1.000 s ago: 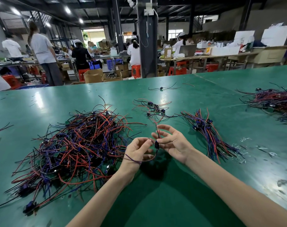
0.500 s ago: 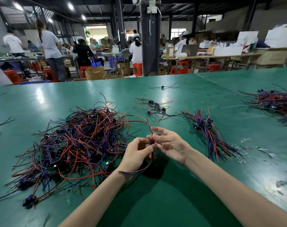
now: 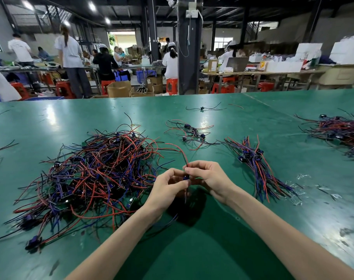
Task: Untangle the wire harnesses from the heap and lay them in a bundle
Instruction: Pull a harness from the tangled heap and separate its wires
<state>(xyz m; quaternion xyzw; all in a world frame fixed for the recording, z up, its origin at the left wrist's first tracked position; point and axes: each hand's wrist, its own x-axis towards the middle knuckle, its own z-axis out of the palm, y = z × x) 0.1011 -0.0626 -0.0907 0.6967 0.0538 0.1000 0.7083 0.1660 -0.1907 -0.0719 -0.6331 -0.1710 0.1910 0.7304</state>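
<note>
A single wire harness (image 3: 185,178), a small dark blue connector with a red wire arching up to the left and thin dark wires hanging below, is held just above the surface between both hands. The left hand (image 3: 166,190) has its fingers (image 3: 179,183) curled in, pinching the harness at the connector. The right hand (image 3: 210,178) pinches it from the other side, its fingers bent close together. To the left lies the heap (image 3: 95,174), a wide tangle of red, blue and black wires with dark connectors. To the right, well apart from it, the bundle (image 3: 257,166) lies with its wires roughly parallel. A few loose harnesses (image 3: 190,134) sit beyond the hands, and a second tangle (image 3: 341,132) lies at the far right. The surface (image 3: 263,122) is glossy green. Behind it stand a dark pillar (image 3: 189,57), red stools (image 3: 171,85), cardboard boxes (image 3: 118,88) and people (image 3: 71,57) in white tops.
</note>
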